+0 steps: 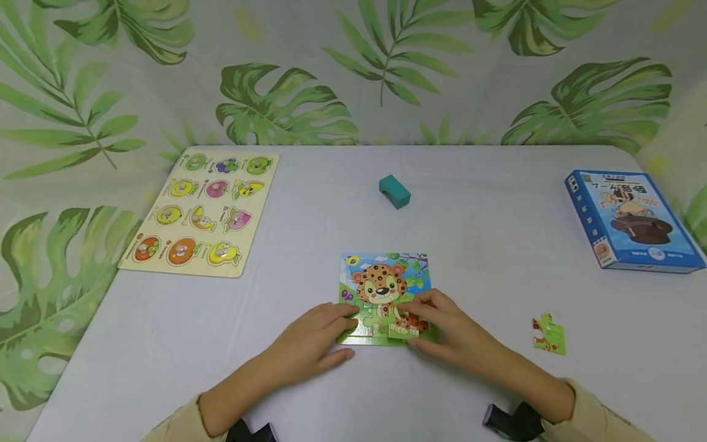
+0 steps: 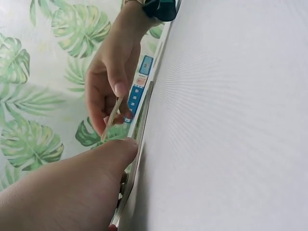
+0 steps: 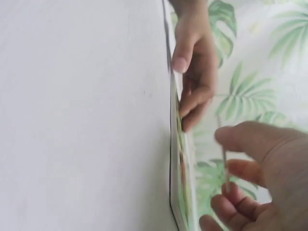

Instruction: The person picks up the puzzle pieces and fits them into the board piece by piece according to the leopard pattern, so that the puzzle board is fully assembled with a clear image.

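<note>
A leopard jigsaw puzzle (image 1: 381, 274) lies in the middle of the white table in the head view. My left hand (image 1: 309, 337) rests its fingertips on the puzzle's lower left part, fingers loosely extended. My right hand (image 1: 454, 325) pinches a jigsaw piece (image 1: 404, 331) by its edges over the lower right part. Both wrist views show this thin piece (image 2: 113, 113) raised off the board and tilted, between thumb and fingers. A loose green jigsaw piece (image 1: 550, 335) lies on the table to the right of my right hand.
At the left lies a wooden fruit peg board (image 1: 255, 230). A teal block (image 1: 394, 191) sits beyond the puzzle. On the right is a blue game box (image 1: 641, 218). Leaf-patterned cloth (image 1: 298, 37) hangs behind the table's far edge.
</note>
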Available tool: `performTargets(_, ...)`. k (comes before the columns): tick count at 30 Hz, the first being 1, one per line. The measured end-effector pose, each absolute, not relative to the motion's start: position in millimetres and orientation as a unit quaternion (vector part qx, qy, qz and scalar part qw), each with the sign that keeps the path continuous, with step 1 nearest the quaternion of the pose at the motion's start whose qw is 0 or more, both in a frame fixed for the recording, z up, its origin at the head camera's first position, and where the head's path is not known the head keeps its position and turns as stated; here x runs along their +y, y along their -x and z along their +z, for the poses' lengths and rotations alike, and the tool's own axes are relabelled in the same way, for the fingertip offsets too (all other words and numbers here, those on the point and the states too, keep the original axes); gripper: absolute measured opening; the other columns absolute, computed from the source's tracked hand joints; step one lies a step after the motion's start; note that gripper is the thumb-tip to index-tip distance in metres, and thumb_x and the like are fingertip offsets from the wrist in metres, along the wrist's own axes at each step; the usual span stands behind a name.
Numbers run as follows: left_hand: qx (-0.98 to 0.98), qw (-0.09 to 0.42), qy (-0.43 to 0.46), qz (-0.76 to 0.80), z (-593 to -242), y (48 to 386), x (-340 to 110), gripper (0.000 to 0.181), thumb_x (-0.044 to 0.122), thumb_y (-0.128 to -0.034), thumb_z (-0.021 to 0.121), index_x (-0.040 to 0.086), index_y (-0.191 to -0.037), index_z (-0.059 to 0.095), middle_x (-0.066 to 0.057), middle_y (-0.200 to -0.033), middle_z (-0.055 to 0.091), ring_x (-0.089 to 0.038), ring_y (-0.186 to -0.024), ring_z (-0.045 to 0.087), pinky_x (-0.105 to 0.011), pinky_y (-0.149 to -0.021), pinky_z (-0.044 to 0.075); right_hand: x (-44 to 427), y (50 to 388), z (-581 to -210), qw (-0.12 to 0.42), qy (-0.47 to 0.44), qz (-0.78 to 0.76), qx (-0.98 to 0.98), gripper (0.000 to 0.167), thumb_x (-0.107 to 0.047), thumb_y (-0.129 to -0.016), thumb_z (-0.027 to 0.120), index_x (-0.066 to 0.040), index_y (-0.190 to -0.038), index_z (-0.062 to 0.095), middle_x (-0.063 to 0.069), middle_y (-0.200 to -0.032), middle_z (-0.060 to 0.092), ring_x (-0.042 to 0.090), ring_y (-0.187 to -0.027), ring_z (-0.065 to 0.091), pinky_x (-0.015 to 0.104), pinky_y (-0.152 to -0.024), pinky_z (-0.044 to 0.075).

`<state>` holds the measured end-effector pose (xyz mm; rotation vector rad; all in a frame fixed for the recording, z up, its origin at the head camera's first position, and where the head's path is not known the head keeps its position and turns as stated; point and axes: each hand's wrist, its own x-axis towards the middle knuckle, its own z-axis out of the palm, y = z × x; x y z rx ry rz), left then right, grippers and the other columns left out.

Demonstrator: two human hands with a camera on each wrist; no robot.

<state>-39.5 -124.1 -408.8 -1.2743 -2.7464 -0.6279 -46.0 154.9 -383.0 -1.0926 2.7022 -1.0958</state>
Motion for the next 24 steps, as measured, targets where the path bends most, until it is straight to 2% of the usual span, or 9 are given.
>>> performTargets(3,-0.887,0.026,0.415,-0.200,-408.7,39.1,-121.9,0.038,0.036,-0.0857,0.058,0.008,-0.111,0.056,-0.004,-0.129,0.046,-0.018,-0.120,0.039,-0.033,-0.103,0.024,148.3,50.8,-390.4,0.023,0.363,-0.340,0.867,0.048,-0.018,-0.077,0.072,-0.013,-0.122,0.057,-0.005,-0.111,0.044,0.010,-0.099,0.040,0.025,-0.077,0.042)
performTargets(6,-0.889,0.026,0.416,-0.190,-409.8,39.3,-120.7,0.043,0.039,-0.0861,0.056,0.009,-0.117,0.054,-0.003,-0.128,0.046,-0.016,-0.121,0.038,-0.033,-0.103,0.023,144.0,56.8,-397.2,0.028,0.387,-0.326,0.862,0.049,-0.018,-0.077,0.072,-0.011,-0.123,0.057,-0.006,-0.109,0.045,0.010,-0.096,0.040,0.025,-0.076,0.039)
performTargets(12,-0.892,0.023,0.423,-0.158,-411.6,39.6,-117.5,0.051,0.046,-0.0872,0.051,0.022,-0.132,0.046,-0.004,-0.129,0.043,-0.019,-0.119,0.038,-0.035,-0.102,0.024,139.4,64.4,-398.3,0.034,0.402,-0.301,0.864,0.044,-0.019,-0.077,0.071,-0.011,-0.119,0.060,-0.007,-0.102,0.047,0.010,-0.087,0.040,0.028,-0.073,0.035)
performTargets(19,-0.895,0.033,0.428,-0.123,-403.0,44.9,-112.0,0.042,0.043,-0.0860,0.055,0.025,-0.124,0.056,-0.006,-0.118,0.049,-0.022,-0.107,0.045,-0.036,-0.096,0.031,139.8,69.8,-392.0,0.065,0.394,-0.246,0.883,0.043,-0.030,-0.080,0.068,-0.021,-0.121,0.059,-0.008,-0.105,0.046,0.011,-0.094,0.041,0.032,-0.077,0.034)
performTargets(24,-0.894,0.024,0.430,-0.127,-397.8,51.3,-109.7,0.037,0.040,-0.0845,0.059,0.026,-0.119,0.060,-0.004,-0.112,0.051,-0.019,-0.100,0.047,-0.034,-0.090,0.036,145.3,74.9,-391.0,0.062,0.411,-0.208,0.885,0.041,-0.029,-0.082,0.065,-0.028,-0.122,0.058,-0.005,-0.107,0.045,0.013,-0.095,0.041,0.036,-0.079,0.032)
